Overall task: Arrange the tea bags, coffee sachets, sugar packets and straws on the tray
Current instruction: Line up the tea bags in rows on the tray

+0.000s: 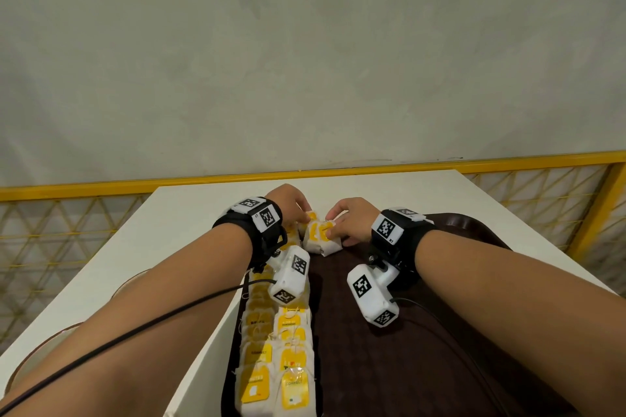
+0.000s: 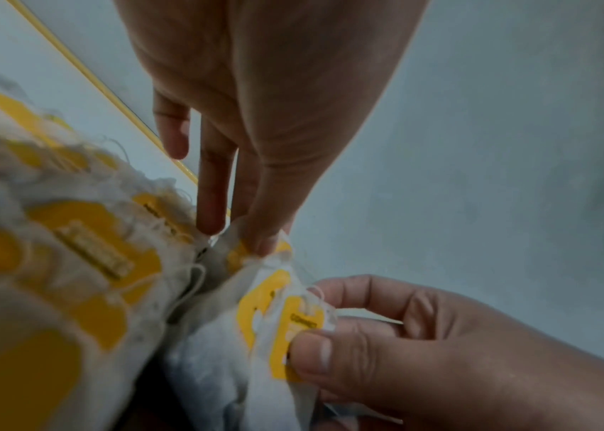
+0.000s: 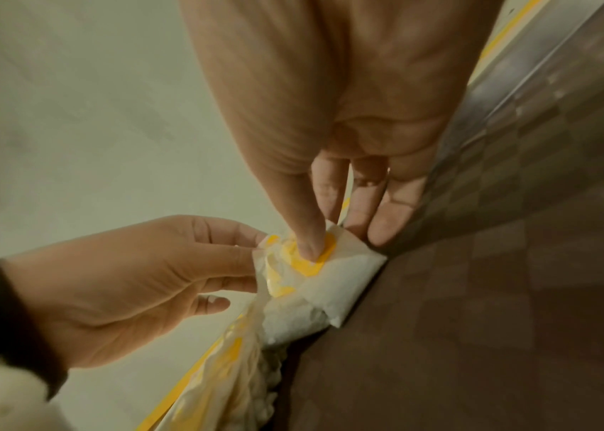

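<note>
A dark brown tray (image 1: 423, 366) lies on the white table (image 1: 189, 220). Tea bags with yellow tags (image 1: 274, 349) lie in two columns along the tray's left side. At the far end of the columns both hands meet on a small bunch of tea bags (image 1: 318, 239). My left hand (image 1: 303, 215) pinches the top of one bag (image 2: 252, 250) from above. My right hand (image 1: 333, 227) pinches the neighbouring bag (image 3: 333, 280), its thumb (image 3: 307, 242) pressing on the yellow tag (image 2: 293, 329). No sachets, sugar packets or straws are in view.
A yellow rail with mesh panels (image 1: 67, 193) runs behind the table, below a plain wall. A brown-rimmed object (image 1: 130, 281) shows partly under my left forearm. A black cable (image 1: 135, 332) trails along that arm. The tray's right half (image 1: 457, 332) is bare.
</note>
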The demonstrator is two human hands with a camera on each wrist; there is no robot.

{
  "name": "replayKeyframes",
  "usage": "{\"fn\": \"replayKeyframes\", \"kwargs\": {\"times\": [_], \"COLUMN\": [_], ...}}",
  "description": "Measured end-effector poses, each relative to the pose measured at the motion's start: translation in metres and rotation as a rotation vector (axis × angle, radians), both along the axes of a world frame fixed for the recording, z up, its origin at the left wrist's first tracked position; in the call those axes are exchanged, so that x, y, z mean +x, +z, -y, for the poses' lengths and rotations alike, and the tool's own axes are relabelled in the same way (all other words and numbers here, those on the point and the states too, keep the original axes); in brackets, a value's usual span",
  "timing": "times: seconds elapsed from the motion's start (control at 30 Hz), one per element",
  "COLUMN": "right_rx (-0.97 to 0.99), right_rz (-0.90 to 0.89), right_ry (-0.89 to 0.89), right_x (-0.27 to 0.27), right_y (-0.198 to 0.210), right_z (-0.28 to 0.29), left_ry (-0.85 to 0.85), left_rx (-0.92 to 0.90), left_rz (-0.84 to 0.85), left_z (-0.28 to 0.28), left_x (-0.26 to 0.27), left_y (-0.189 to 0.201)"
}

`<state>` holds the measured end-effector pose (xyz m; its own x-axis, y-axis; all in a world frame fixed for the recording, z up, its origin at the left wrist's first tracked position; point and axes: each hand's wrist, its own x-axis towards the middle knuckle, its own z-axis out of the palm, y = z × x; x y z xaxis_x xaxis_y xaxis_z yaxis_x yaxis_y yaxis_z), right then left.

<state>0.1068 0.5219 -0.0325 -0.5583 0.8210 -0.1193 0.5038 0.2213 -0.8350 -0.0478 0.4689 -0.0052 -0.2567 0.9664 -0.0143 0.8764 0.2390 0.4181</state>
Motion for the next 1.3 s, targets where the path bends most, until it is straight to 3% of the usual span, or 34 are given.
{"fn": "replayKeyframes", "kwargs": {"times": [0.1,0.23,0.5,0.7,0.97,1.13,1.3], "right_rx": [-0.022,-0.023,-0.019,-0.042,-0.322,-0.144,-0.007], "right_rz": [-0.024,-0.045,-0.069,0.017,-0.199,-0.154,-0.054], "right_ry": [-0.008,0.001,0.021,-0.054,0.040,-0.064,-0.041], "right_x": [0.001,0.000,-0.005,0.008,0.000,-0.011,-0.015], "right_y": [0.002,0.001,-0.003,0.002,0.005,-0.009,-0.009], "right_z": [0.001,0.002,0.005,-0.001,0.014,0.019,0.020], "left_ry": [0.037,-0.050,-0.019,0.090,0.104,0.078,0.031], "left_rx": [0.089,0.055,0.096,0.129,0.132,0.123,0.046], "left_rz": [0.101,0.146,0.104,0.110,0.160,0.170,0.158], "left_z": [0.004,0.013,0.014,0.011,0.011,0.013,0.016], "left_x": [-0.004,0.000,-0.002,-0.006,-0.004,-0.008,-0.011], "left_y": [0.001,0.004,-0.003,-0.006,-0.012,-0.010,-0.005]}}
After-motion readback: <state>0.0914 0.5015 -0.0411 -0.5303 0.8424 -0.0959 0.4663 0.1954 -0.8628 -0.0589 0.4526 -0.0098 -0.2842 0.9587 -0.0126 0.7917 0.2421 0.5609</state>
